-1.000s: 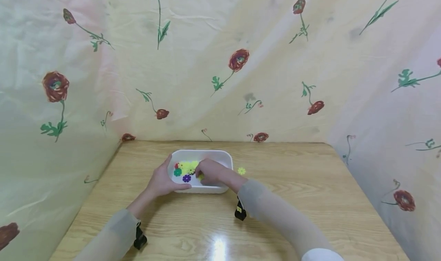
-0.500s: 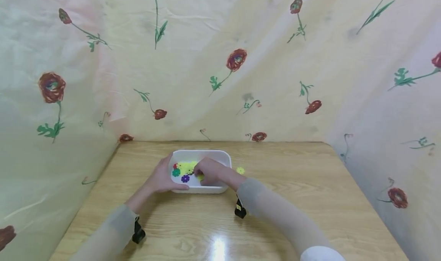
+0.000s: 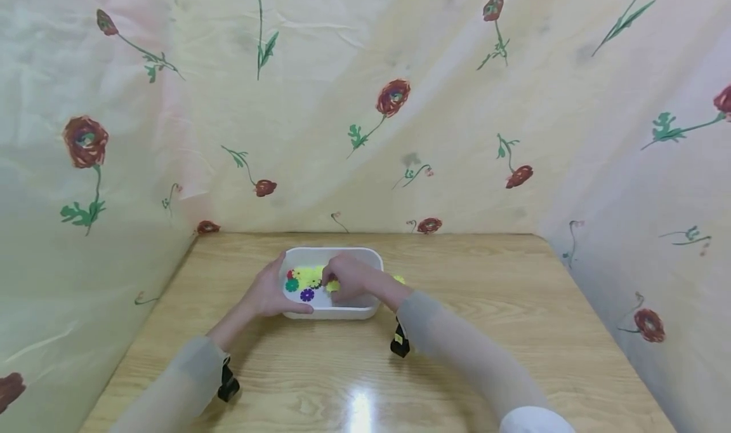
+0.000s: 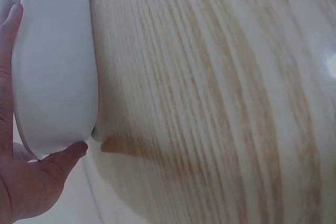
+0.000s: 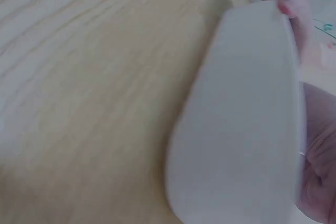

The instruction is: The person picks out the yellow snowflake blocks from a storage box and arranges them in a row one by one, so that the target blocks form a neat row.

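Note:
A white plastic tray [image 3: 342, 314] stands on the wooden table, seen from outside in the left wrist view. My left hand [image 3: 268, 293] holds its left end, the thumb lying across the front rim and the fingers along the far side. Inside the tray, my right hand [image 3: 353, 277] pinches a yellow flower-shaped disc [image 3: 332, 286] between thumb and curled fingers. To its left lie several yellow flower-shaped discs [image 3: 308, 275], with a red one [image 3: 290, 274], a green one [image 3: 292, 284] and a purple one [image 3: 307, 294]. The tray's wall hides most of the right hand in the right wrist view.
One more yellow disc [image 3: 398, 279] lies on the table right of the tray, partly behind the right wrist. The wooden table [image 3: 485, 280] ends at the back against a flower-printed curtain [image 3: 320, 103], which also hangs on both sides.
My right hand has lifted slightly inside the tray, and its wrist now partly covers the loose yellow disc on the table. The left hand keeps its hold on the tray. The head view has shifted a little.

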Demonstrator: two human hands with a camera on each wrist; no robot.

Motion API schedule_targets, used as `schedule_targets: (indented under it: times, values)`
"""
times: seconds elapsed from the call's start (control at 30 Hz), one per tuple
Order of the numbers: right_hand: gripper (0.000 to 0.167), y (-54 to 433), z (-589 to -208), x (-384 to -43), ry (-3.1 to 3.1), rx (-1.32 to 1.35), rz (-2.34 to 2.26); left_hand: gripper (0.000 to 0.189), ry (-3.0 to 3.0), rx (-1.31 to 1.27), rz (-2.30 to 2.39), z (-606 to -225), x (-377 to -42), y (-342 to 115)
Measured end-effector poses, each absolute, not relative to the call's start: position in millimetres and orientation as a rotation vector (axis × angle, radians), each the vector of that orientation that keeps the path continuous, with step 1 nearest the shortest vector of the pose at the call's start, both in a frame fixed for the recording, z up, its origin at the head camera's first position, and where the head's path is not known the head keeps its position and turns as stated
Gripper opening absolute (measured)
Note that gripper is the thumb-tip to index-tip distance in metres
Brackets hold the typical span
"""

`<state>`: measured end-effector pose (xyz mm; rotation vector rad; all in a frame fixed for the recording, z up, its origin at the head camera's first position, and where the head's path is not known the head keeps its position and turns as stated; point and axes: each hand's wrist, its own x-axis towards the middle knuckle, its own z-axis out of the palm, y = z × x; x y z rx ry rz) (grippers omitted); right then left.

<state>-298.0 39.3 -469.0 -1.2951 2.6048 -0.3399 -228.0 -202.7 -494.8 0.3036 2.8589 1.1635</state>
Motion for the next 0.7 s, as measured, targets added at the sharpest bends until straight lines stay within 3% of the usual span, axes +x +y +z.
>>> schedule_targets:
  times: [0.33,0.7]
  values:
    - [0.027,80.9,-423.6,-311.3,2.661,-1.234,-0.533,0.137,2.795,0.231,1.205,-495.8,-227.3,-203.3]
    - [0.024,145.0,-412.5,-323.1,2.803,-1.148,-0.476,0.139,2.787,0.212,1.212,-497.1,-227.7,-202.1]
